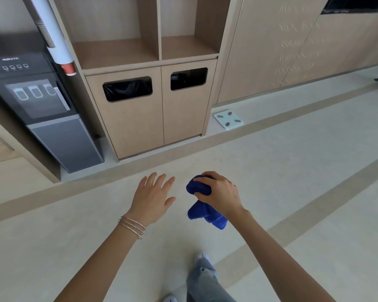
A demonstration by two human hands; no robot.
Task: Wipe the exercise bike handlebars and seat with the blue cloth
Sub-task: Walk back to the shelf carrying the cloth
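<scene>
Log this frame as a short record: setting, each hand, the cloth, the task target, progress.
setting: indoor floor, facing a wooden cabinet with two bin openings; water dispenser to its left, white scale on the floor to its right
left: left hand open, holds nothing; bracelets on the wrist
right: right hand grips the bunched blue cloth
target: exercise bike not in view
progress: cloth in hand, no wiping visible

The blue cloth [205, 211] is a deep royal blue, soft and crumpled into a loose bundle. Its upper part is balled up inside the right hand [220, 192], fingers curled over it, while the lower folds hang free below the palm, in mid-air above the floor [292, 171].
</scene>
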